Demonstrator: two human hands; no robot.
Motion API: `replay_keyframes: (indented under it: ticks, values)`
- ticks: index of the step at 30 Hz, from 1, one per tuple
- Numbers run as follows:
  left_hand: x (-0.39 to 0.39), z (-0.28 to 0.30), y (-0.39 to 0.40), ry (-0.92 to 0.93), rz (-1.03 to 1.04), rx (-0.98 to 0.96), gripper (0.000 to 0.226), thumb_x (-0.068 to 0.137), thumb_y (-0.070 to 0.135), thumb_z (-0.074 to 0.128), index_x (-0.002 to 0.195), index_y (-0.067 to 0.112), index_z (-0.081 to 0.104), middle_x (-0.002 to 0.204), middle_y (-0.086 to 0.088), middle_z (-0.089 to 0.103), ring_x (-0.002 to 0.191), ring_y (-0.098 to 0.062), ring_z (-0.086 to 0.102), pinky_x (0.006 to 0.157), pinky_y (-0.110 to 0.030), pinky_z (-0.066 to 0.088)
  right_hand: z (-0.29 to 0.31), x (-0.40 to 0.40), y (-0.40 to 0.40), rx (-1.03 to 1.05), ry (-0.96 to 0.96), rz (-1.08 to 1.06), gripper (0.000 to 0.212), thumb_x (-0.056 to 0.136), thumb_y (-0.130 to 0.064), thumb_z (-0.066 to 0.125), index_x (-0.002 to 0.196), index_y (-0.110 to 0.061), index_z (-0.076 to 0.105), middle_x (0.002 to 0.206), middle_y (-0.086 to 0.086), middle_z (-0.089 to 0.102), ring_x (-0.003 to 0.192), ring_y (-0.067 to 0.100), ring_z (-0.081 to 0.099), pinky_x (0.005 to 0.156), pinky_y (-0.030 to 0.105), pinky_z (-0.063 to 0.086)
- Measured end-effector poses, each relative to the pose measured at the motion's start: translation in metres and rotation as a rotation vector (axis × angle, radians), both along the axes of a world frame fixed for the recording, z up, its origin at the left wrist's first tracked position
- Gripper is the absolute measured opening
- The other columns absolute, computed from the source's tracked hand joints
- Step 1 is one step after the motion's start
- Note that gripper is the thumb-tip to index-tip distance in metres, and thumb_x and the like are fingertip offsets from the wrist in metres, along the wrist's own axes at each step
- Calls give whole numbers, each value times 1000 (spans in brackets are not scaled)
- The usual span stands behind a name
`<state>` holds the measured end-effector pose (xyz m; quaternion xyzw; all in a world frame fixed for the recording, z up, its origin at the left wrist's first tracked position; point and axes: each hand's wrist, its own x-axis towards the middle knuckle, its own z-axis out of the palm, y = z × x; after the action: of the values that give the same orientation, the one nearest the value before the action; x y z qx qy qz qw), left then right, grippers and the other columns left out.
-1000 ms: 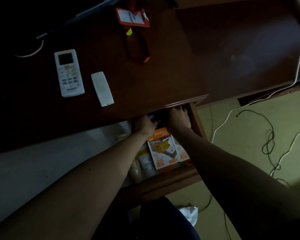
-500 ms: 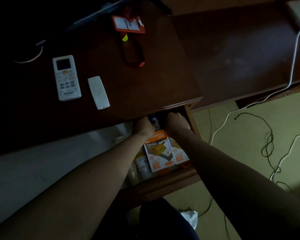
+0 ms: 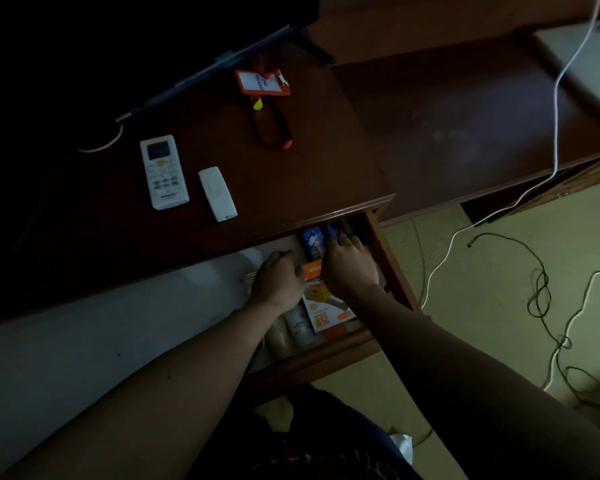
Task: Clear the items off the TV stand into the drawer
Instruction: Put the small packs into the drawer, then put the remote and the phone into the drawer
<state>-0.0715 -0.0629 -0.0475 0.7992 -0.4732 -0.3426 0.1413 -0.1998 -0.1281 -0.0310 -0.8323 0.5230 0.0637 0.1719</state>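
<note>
- Head view, nearest: both hands are down in the open drawer. The left hand has drawn back from under the stand's edge; its fingers curl, but whether they hold anything I cannot tell.
- Right hand has also eased back, fingertips resting on a blue packet that now shows deep in the drawer. An orange box lies between the hands.
- Farther, on the TV stand: a white remote, a slim white remote just beside it and an orange badge holder lie untouched, so most clearing likely remains.
</note>
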Motion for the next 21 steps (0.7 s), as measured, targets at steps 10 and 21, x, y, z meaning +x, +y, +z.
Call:
replay_keyframes:
  ticks: [10, 21]
  values:
    - [49, 44, 66, -79, -2, -124, 44, 97, 32, 50, 140, 22, 50, 143, 0, 50, 127, -23, 51, 99, -40, 46, 39, 55, 51, -62, -100, 118, 35, 94, -26, 47, 123, -14, 61, 126, 10, 61, 116, 34, 54, 86, 42, 50]
    - [161, 82, 128, -146, 235, -272, 30, 94, 20, 52, 122, 19, 64, 125, -1, 58, 113, -23, 57, 91, -36, 51, 75, 157, 92, -67, -275, 232, 18, 91, -25, 49, 102, -17, 60, 109, 9, 64, 101, 33, 60, 78, 39, 52]
